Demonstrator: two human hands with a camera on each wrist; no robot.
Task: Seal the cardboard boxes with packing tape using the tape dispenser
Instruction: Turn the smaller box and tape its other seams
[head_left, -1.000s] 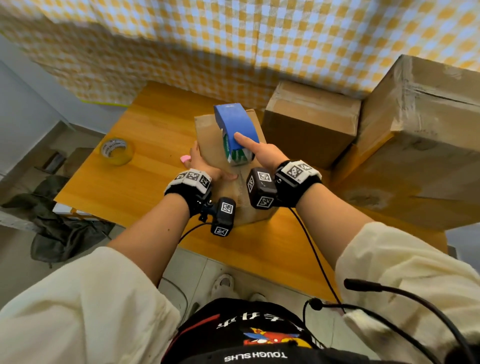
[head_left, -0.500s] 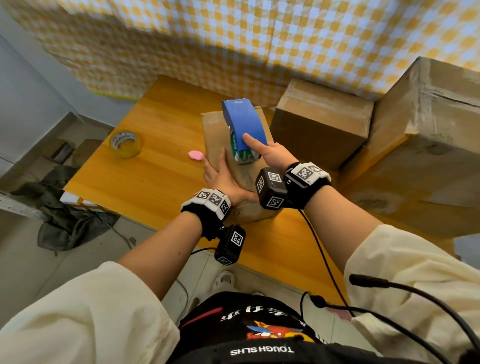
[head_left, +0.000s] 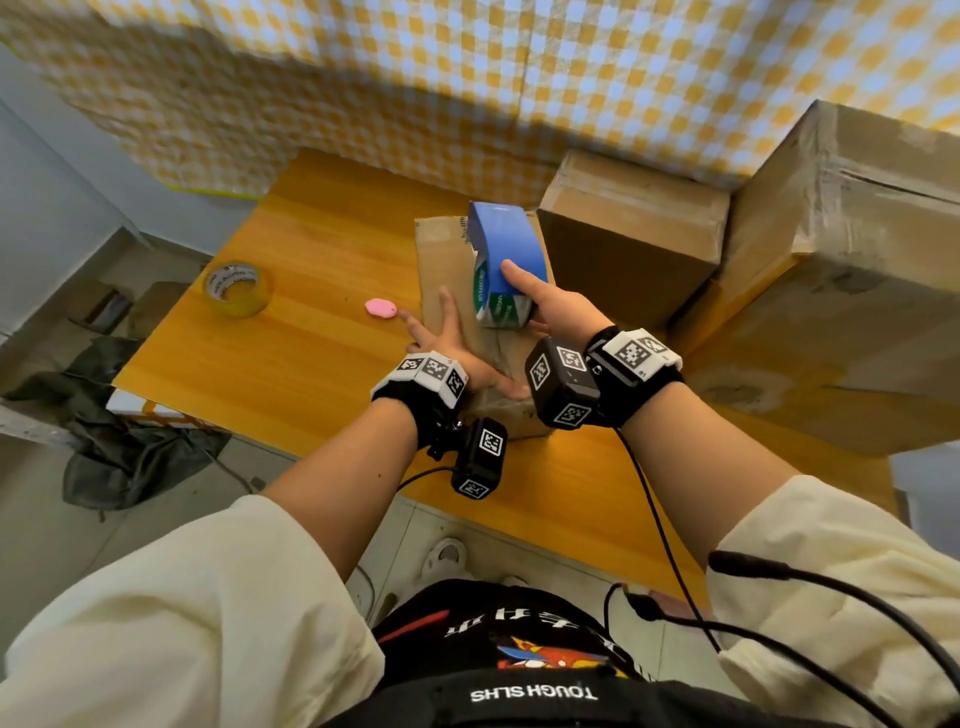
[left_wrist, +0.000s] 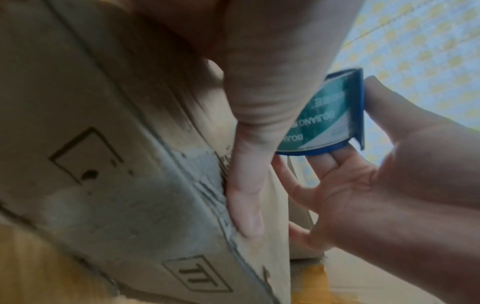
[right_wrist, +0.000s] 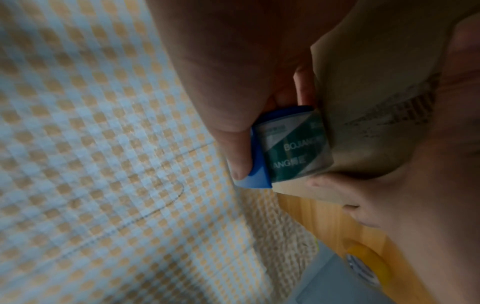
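Note:
A small cardboard box (head_left: 440, 255) lies on the wooden table (head_left: 291, 358). On its top stands a blue tape dispenser (head_left: 506, 249) with a green-labelled roll. My right hand (head_left: 553, 312) grips the dispenser from its near side, index finger stretched along the blue cover. My left hand (head_left: 447, 345) lies flat on the box top just left of the dispenser, fingers straight and spread. The left wrist view shows my thumb (left_wrist: 245, 195) lying along the box (left_wrist: 116, 164) edge, with the dispenser (left_wrist: 335, 123) beyond it. The right wrist view shows the dispenser (right_wrist: 291, 150) against the box (right_wrist: 384, 107).
A yellow tape roll (head_left: 236, 288) and a small pink object (head_left: 381, 307) lie on the table to the left. A medium box (head_left: 634, 234) and a large box (head_left: 841, 260) crowd the right side. A checkered cloth (head_left: 519, 78) hangs behind.
My left hand has moved from the box's left side onto its top, uncovering the pink object. My right hand still holds the dispenser on the box.

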